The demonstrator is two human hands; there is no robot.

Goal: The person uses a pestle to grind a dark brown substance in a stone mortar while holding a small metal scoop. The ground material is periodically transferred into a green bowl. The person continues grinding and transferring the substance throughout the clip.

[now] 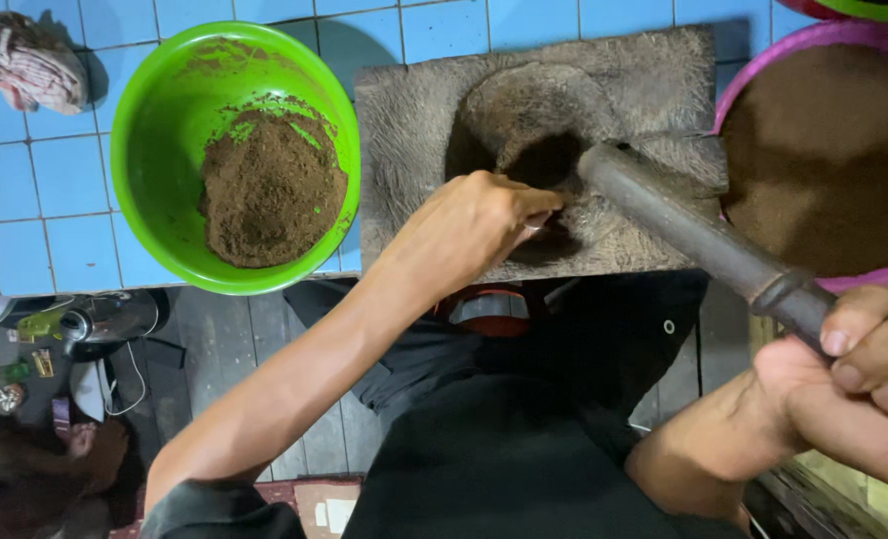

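A rough grey stone mortar block (424, 110) sits on the blue tiled counter, with a round hollow (529, 135) that holds dark brown powder. My left hand (474, 225) reaches into the front of the hollow, fingers pinched on what looks like a small metal spoon, mostly hidden. My right hand (863, 369) grips the end of a long dark pestle (693, 235), which slants up to the left with its tip resting at the hollow's right rim.
A green plastic bowl (155, 130) with brown powder stands left of the mortar. A pink basin (868, 35) full of brown powder sits at the right. A crumpled cloth (25, 60) lies at the top left. Below the counter edge are floor clutter and a kettle (105, 319).
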